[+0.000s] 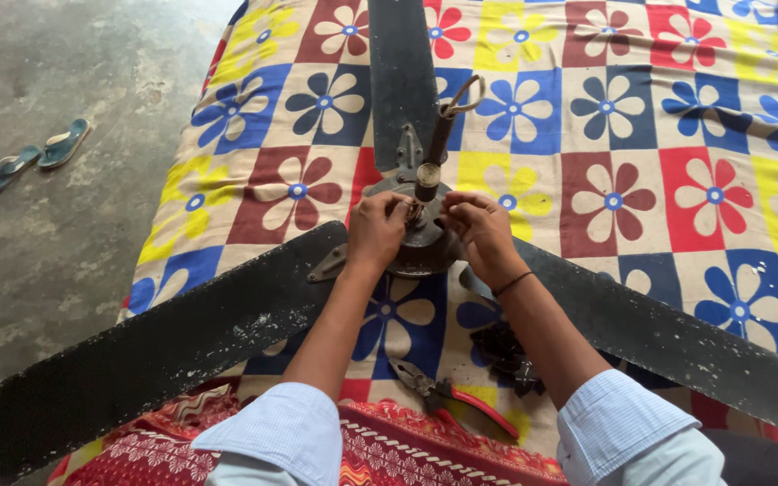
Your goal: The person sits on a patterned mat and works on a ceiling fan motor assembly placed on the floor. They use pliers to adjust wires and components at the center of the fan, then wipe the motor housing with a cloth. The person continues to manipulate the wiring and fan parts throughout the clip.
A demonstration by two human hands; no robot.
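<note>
A dark ceiling fan point(420, 238) lies on a bed covered by a flower-patterned sheet point(641, 117), its motor housing at the centre and three dusty black blades spreading out: one up and away, one toward the lower left, one toward the lower right. A short rod point(436, 148) with a hook at its top rises tilted from the housing.

Both hands rest on top of the housing at the foot of the rod. The left hand point(375, 229) has its fingers curled in, the grip pressed together on some small part beside the rod; what it pinches is too small to tell. The right hand point(481, 229) meets it from the other side, fingertips likewise closed against the hub, a dark band on its wrist.

Nearer the person, between the forearms, red-handled pliers point(452, 396) lie on the sheet, with a dark lumpy object point(504, 355) just beside them. A pair of flip-flops point(33, 155) sits on the concrete floor point(65, 261), well apart to the left.
</note>
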